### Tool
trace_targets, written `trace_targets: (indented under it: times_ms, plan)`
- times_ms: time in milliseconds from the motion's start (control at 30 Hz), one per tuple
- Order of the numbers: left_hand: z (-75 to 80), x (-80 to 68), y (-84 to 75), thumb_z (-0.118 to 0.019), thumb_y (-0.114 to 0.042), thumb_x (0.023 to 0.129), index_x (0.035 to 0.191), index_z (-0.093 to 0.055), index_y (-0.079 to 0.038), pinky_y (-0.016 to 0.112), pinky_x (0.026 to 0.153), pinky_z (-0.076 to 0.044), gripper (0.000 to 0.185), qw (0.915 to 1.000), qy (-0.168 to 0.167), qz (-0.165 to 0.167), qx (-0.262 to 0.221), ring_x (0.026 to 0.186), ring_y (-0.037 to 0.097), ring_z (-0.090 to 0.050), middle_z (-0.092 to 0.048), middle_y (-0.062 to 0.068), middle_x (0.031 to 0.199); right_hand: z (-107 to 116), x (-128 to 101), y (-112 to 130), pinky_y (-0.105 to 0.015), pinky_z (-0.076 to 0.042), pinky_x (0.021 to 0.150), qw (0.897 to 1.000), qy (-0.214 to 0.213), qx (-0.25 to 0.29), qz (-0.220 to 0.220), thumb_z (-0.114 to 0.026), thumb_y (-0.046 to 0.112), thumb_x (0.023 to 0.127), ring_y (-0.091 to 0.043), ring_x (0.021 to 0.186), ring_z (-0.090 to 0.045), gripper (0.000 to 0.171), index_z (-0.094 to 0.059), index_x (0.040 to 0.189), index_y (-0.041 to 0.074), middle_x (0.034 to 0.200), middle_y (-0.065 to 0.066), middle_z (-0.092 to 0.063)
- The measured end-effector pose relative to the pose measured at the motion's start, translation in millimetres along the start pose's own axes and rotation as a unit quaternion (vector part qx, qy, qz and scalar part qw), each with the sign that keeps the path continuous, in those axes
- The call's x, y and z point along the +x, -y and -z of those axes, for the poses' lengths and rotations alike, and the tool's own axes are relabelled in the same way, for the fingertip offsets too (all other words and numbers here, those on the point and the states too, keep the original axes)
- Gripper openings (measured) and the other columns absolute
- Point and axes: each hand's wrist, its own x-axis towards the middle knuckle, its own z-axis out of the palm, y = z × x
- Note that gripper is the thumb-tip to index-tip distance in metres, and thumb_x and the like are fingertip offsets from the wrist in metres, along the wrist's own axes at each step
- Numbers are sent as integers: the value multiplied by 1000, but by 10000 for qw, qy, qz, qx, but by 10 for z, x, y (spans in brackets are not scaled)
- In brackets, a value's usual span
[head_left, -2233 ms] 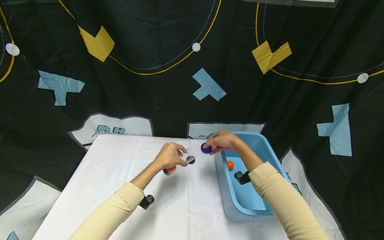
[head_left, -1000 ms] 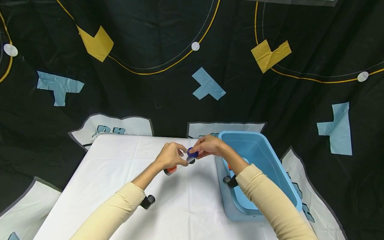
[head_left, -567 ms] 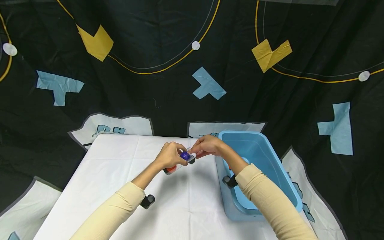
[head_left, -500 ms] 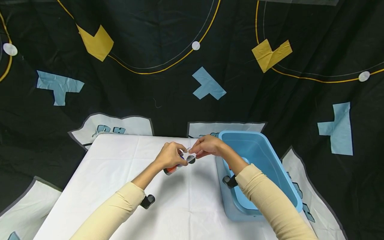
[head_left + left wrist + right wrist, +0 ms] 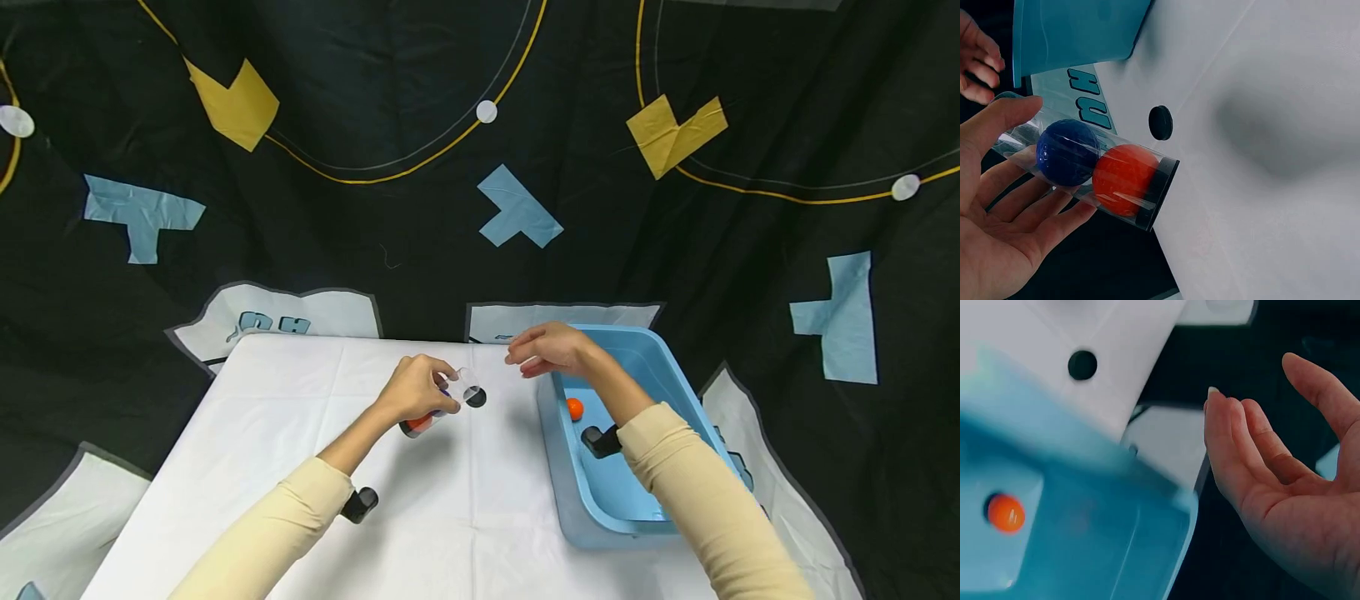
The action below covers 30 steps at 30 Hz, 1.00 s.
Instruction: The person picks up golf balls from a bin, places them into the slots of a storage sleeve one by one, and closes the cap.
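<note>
My left hand [image 5: 417,389] grips a clear plastic tube [image 5: 1022,132] with a black end cap [image 5: 1159,194], holding it tilted above the white table. Inside the tube a red-orange ball [image 5: 1125,180] sits against the cap, and a blue ball [image 5: 1068,152] rests right behind it. The tube's other end has no lid on it. My right hand [image 5: 551,348] is empty, fingers relaxed and apart, over the near left rim of the blue bin [image 5: 567,483]. A loose black cap [image 5: 476,397] lies on the table beyond the tube. An orange ball [image 5: 1006,513] is inside the bin.
The blue bin stands on the right side of the white-covered table [image 5: 285,400]. Behind the table hangs a black cloth [image 5: 420,250] with blue and yellow tape pieces. A camera [image 5: 360,505] is strapped to each wrist.
My right hand brought the blue ball to the tube's mouth and let it go; it slid down inside. The right hand then moved back right to the bin, while the left kept its grip.
</note>
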Motion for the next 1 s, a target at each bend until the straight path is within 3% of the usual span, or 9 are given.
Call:
trace_targets:
  times_ms: [233, 400, 700, 1000]
  plan:
    - [4, -2, 30, -90, -19, 68, 104, -79, -8, 33, 75, -59, 39, 10000, -13, 11, -39, 85, 21, -73, -79, 9, 89, 463, -57, -326, -44, -53, 102, 9989, -458, -60, 44, -70, 25, 96, -37, 122, -64, 47, -59, 132, -1, 139, -23, -59]
    - [4, -2, 38, -89, -19, 67, 104, -79, -8, 34, 76, -59, 40, 9999, -44, 27, -89, 85, 21, -73, -79, 11, 90, 625, -26, -639, -45, -52, 103, 9947, -948, 100, -395, -67, 30, 98, -41, 130, -59, 55, -53, 139, -3, 144, -26, -54]
    - [0, -25, 60, -90, -18, 68, 104, -78, -7, 34, 75, -60, 40, 9998, -30, 157, -133, 83, 19, -73, -79, 11, 92, 599, 128, -1123, -46, -53, 102, 9817, -1403, 668, -1101, -64, 23, 99, -45, 128, -58, 65, -37, 149, -9, 148, -33, -46]
    - [31, -27, 75, -90, -19, 68, 103, -79, -9, 33, 74, -59, 38, 9998, -53, 156, -69, 84, 19, -72, -79, 12, 93, 486, 352, -1472, -47, -47, 109, 9743, -1518, 727, -1495, -63, 21, 98, -42, 125, -59, 61, -42, 146, -8, 145, -31, -49]
